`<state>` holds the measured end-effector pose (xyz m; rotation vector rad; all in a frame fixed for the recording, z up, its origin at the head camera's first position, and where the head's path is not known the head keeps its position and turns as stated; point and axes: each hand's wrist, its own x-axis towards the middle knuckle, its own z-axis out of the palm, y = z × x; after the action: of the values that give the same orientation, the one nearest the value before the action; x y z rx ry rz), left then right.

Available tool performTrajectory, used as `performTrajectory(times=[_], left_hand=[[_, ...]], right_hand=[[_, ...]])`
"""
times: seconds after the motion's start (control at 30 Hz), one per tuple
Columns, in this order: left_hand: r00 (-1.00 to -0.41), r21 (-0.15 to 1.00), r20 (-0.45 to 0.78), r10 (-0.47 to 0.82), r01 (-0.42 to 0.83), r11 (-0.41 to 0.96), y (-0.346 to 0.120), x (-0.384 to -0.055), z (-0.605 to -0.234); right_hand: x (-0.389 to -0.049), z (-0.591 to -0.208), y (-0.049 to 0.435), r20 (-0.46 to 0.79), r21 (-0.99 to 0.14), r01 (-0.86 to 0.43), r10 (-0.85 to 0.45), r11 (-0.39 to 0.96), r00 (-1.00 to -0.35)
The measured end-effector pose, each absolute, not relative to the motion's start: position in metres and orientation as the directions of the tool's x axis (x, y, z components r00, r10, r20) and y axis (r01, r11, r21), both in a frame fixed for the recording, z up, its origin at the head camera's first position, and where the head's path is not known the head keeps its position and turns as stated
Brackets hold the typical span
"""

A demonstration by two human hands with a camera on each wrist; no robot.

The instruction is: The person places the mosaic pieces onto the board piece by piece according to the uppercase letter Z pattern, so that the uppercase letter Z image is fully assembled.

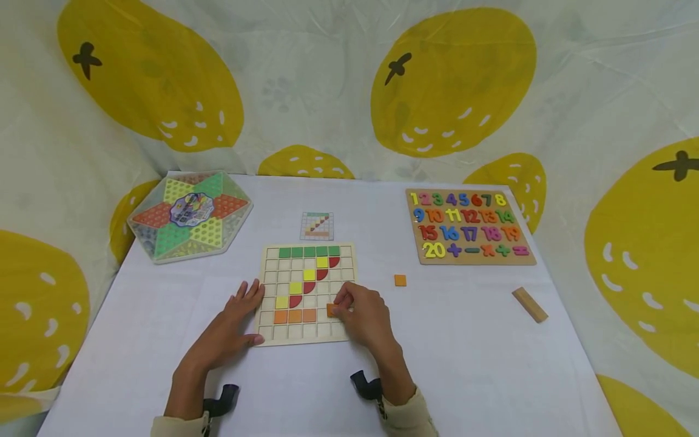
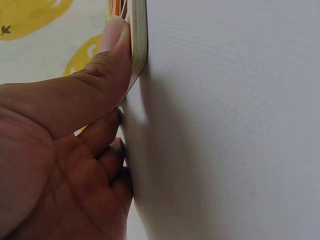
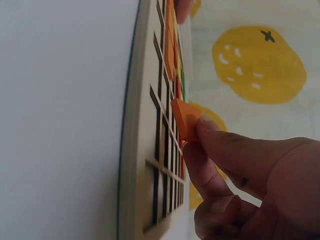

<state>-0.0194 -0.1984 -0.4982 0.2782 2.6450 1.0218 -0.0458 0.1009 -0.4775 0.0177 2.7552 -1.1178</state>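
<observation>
A wooden grid board (image 1: 325,332) lies on the table with green, yellow, red and orange pieces in its cells. My left hand (image 1: 226,331) rests at the board's left side, fingers outstretched along the edge and thumb on the near-left corner; the left wrist view shows that thumb (image 2: 112,50) against the rim. Between thumb and fingers my right hand (image 1: 364,315) pinches an orange square tile (image 3: 186,120), tilted just over a cell, right of several orange tiles (image 1: 295,316) in one row. Another orange tile (image 1: 400,280) lies on the table right of the board.
Behind the board lies a small pattern card (image 1: 317,226). A hexagonal star-patterned game box (image 1: 191,212) is at the back left, a number puzzle board (image 1: 471,226) at the back right. A wooden strip (image 1: 530,304) lies near the right table edge.
</observation>
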Motion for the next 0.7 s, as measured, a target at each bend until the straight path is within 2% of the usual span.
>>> performTrajectory(times=[0.27,0.5,0.7], left_hand=[[-0.938,0.678,-0.195,0.285,0.081,0.730,-0.199,-0.019,-0.501],[-0.938,0.681,-0.194,0.286,0.081,0.728,-0.200,-0.019,-0.502],[-0.940,0.671,-0.186,0.287,0.092,0.736,-0.200,-0.020,-0.502]], right_hand=[[-0.046,-0.482,0.082,-0.165,-0.649,0.037,-0.093,0.760,-0.982],[-0.048,-0.485,0.085,-0.165,-0.630,-0.003,-0.138,0.777,-0.976],[-0.055,-0.483,0.107,-0.155,-0.677,0.053,-0.072,0.734,-0.985]])
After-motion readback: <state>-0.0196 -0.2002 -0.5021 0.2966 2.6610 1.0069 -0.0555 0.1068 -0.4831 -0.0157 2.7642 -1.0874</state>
